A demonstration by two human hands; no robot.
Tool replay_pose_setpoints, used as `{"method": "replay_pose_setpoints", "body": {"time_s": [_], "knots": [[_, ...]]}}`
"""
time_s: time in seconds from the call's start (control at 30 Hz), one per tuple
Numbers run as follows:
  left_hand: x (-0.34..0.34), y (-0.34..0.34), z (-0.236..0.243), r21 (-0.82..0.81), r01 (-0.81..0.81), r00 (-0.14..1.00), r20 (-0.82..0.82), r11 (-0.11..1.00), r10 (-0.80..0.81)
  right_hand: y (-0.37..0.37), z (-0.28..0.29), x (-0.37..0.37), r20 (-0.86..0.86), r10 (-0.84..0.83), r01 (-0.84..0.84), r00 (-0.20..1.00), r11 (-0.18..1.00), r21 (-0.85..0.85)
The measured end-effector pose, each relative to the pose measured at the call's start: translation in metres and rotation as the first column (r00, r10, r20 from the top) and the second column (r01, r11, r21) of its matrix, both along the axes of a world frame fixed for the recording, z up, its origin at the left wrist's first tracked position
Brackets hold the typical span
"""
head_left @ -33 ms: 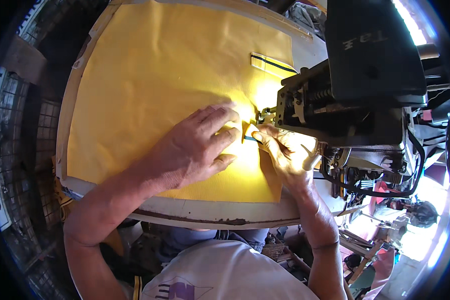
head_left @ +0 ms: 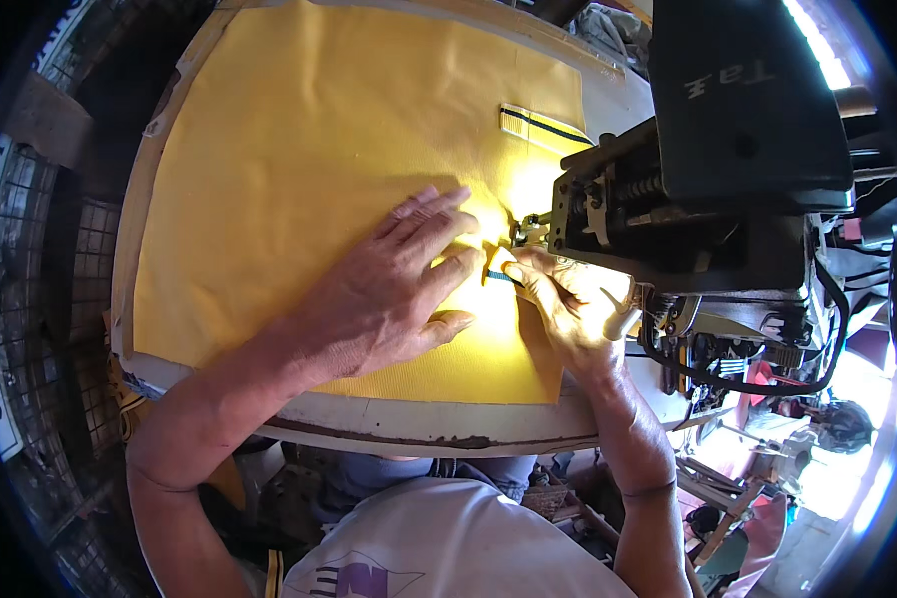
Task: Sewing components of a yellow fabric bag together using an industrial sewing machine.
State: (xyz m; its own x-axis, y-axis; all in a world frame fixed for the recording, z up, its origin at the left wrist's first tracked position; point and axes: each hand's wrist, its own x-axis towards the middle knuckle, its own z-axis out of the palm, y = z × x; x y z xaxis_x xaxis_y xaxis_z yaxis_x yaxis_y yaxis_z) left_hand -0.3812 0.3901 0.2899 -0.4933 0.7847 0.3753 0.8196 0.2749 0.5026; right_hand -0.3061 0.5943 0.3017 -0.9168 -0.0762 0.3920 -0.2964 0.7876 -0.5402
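A large sheet of yellow material point(head_left: 299, 169) lies spread over the table under the sewing machine's presser foot point(head_left: 520, 231). My left hand point(head_left: 394, 274) rests on the sheet left of the foot, fingers spread and holding nothing. Close beside the foot, my right hand point(head_left: 563, 299) pinches a short yellow strap with a dark stripe point(head_left: 501, 267) between thumb and fingers. Part of that strap is hidden under the hand. Another striped yellow strap point(head_left: 543, 128) lies on the sheet beyond the foot. Bright lamp light washes out detail around the fingertips.
The black sewing machine head point(head_left: 698, 209) overhangs the right side, with a looped black cable point(head_left: 837, 339) below. The pale table point(head_left: 389, 414) has a worn front edge near my body. Wire mesh point(head_left: 40, 269) stands at left; clutter fills the lower right.
My left hand's fingers have stretched out a little more on the sheet. My right hand and the strap stay in the same place.
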Motion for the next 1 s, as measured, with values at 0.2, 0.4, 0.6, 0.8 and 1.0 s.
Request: {"method": "replay_pose_setpoints", "body": {"time_s": [0.2, 0.4, 0.6, 0.8, 1.0], "knots": [[0.001, -0.005, 0.004, -0.096, 0.075, 0.997, 0.008, 0.993, -0.074, -0.007, 0.003, 0.008, 0.093, -0.077, 0.081, 0.993, 0.996, -0.033], [0.011, -0.009, 0.004, -0.095, 0.067, 0.997, 0.039, 0.993, -0.064, -0.008, 0.006, 0.014, 0.358, -0.051, 0.167, 0.932, 0.939, -0.301], [0.011, -0.008, 0.004, -0.101, 0.054, 0.998, 0.049, 0.993, -0.049, -0.003, 0.001, 0.017, 0.291, -0.127, 0.133, 0.948, 0.991, 0.001], [0.011, -0.008, 0.005, -0.114, 0.019, 0.997, 0.082, 0.993, -0.010, -0.002, -0.006, 0.017, 0.111, -0.087, 0.076, 0.990, 0.992, 0.098], [0.011, -0.007, 0.004, -0.110, 0.029, 0.996, 0.088, 0.993, -0.019, -0.006, -0.008, 0.015, 0.256, -0.069, 0.142, 0.964, 0.950, -0.279]]}}
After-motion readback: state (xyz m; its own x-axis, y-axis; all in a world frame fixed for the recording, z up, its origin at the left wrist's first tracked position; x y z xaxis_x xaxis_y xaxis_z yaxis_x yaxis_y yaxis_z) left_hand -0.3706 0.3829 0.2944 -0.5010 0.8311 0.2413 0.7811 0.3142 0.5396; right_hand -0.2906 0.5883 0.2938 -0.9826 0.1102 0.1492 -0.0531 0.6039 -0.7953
